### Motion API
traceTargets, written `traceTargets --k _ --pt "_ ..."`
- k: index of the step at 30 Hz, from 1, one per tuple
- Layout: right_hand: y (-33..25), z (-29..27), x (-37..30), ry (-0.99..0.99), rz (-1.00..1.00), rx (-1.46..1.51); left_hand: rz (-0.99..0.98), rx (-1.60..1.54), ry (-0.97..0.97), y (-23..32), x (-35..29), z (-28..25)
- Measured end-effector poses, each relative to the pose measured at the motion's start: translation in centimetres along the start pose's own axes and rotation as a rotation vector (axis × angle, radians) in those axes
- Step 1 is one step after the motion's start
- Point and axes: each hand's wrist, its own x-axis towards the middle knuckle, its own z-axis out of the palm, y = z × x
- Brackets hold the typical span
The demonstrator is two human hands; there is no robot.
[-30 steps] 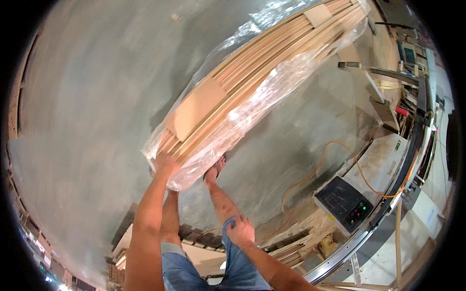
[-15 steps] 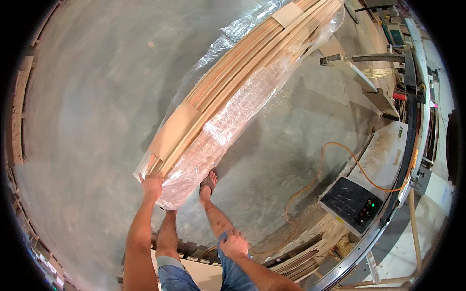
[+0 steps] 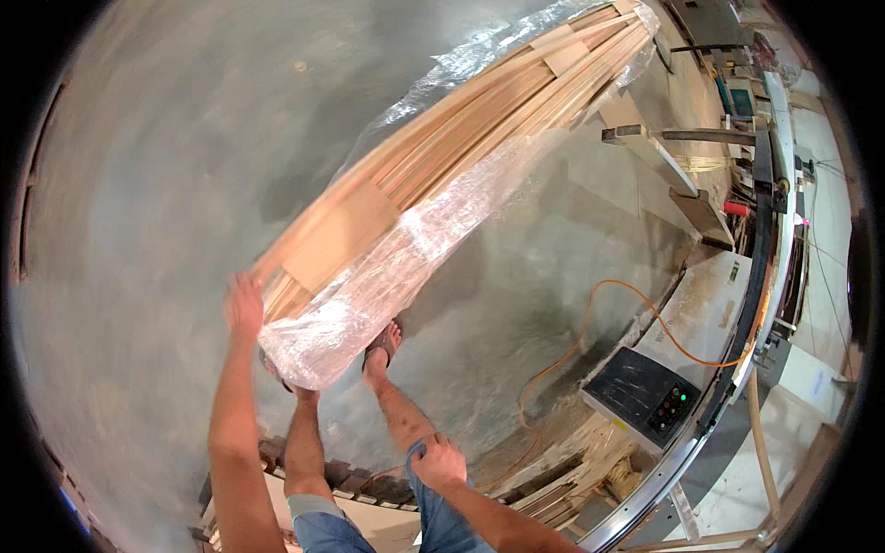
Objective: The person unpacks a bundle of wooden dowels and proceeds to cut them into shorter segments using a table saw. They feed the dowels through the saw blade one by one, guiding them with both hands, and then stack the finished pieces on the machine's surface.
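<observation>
A long bundle of thin wooden strips (image 3: 479, 138) runs diagonally from my feet to the far right, half inside clear plastic wrap (image 3: 369, 295). At the bundle's near left end, my left hand (image 3: 243, 306) is closed round the end of a wooden strip (image 3: 304, 221) along the outer left side; motion blurs both. Cardboard pieces (image 3: 343, 235) lie across the strips near that end and farther along. My right hand (image 3: 439, 463) rests at my right knee, its fingers curled on the hem of my denim shorts (image 3: 433, 507).
To the right stands a machine with a metal rail (image 3: 737, 387) and a black control box (image 3: 643, 392) with a green light. An orange cable (image 3: 595, 293) loops over the floor. Wooden supports (image 3: 654, 157) stick out at the far right, and loose offcuts (image 3: 572, 484) lie near my right leg.
My left hand has moved left and away from me, taking the near end of the outer strip outward. The near cardboard has shifted slightly right. My right hand stays at the knee.
</observation>
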Motion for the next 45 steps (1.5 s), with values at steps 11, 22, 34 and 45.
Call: traceTargets --k 11,22,34,45 --pt "-5.2 0.2 -1.8 0.155 0.059 0.054 -0.030 -0.272 -0.331 1.6 -11.2 -20.8" --pt "-9.9 -5.2 -4.6 -0.074 -0.010 1.767 -0.586 -0.035 -0.790 -12.7 -41.8 -54.8" --pt "-25.1 -18.6 -22.8 -0.008 -0.261 2.072 -0.319 -0.175 -0.534 -13.7 -37.2 -64.7" --pt "-21.8 -16.5 -38.7 -0.025 -0.619 2.012 0.144 -0.214 -0.355 -7.0 -27.7 -61.2"
